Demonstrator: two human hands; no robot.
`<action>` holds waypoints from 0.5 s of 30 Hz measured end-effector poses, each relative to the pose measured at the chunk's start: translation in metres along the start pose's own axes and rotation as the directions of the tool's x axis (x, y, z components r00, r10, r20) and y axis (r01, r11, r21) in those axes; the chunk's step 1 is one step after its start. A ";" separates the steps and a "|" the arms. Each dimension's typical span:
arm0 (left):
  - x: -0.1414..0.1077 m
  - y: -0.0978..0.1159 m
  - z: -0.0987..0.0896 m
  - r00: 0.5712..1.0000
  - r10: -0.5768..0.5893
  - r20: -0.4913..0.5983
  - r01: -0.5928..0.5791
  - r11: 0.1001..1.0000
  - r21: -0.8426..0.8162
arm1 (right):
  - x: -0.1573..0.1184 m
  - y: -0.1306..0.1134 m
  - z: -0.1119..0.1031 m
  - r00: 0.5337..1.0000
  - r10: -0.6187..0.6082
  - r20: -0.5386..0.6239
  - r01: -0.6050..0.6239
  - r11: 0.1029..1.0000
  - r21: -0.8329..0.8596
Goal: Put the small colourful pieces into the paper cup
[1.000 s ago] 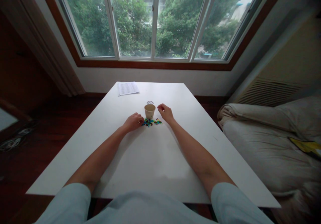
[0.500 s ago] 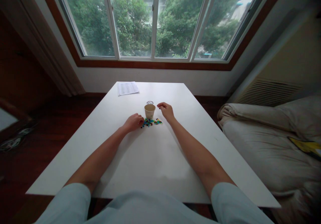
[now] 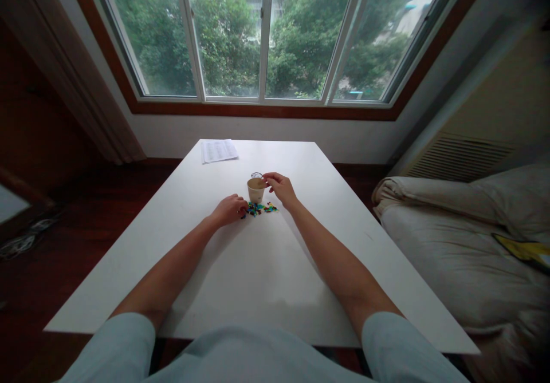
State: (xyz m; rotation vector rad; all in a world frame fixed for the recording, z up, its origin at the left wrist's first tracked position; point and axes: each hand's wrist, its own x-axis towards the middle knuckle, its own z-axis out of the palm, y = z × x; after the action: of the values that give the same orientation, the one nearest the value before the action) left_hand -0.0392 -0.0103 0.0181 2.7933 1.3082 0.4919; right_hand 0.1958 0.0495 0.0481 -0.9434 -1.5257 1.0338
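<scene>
The fingers of the right hand [image 3: 281, 188] have just come in to the paper cup, their tips now at the right side of its mouth, where a half second ago they hung just off it. They are bent and drawn close; whether a piece sits between them, I cannot tell. The left hand [image 3: 229, 208] has hardly shifted, fingers curled down at the left end of the pieces; what they grip, if anything, is hidden.

The white table [image 3: 258, 280] carries everything, its far edge toward the window [image 3: 262, 39]. A few printed sheets [image 3: 220, 151] lie by its far left corner. The cup [image 3: 255, 194] stands upright in the far half, roughly midway between the left and right edges, its mouth open and now partly covered by the right fingertips. Just behind it, on the far-edge side, is a small ring-shaped thing [image 3: 256, 174], too small to name. The loose coloured pieces [image 3: 254, 210], the smallest things here, lie scattered on the near side of the cup, trailing toward the table's right edge, with the right hand no longer apart from the cup beyond them.
</scene>
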 end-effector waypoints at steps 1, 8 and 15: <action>0.000 0.001 -0.001 1.000 0.003 0.008 -0.003 1.000 0.009 | 0.000 -0.001 0.001 1.000 0.010 0.027 -0.010 1.000 0.019; 0.001 0.003 -0.004 0.999 0.017 0.028 -0.018 0.999 0.033 | -0.001 -0.003 0.004 0.996 0.053 0.068 -0.058 0.996 0.063; 0.002 0.003 0.000 1.000 0.014 -0.027 -0.014 1.000 -0.024 | -0.001 -0.004 0.000 0.998 0.035 0.056 -0.037 0.998 0.043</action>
State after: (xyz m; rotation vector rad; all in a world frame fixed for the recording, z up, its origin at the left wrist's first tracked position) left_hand -0.0357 -0.0110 0.0195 2.7876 1.2798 0.5437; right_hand 0.1956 0.0476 0.0517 -0.9217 -1.5303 1.1228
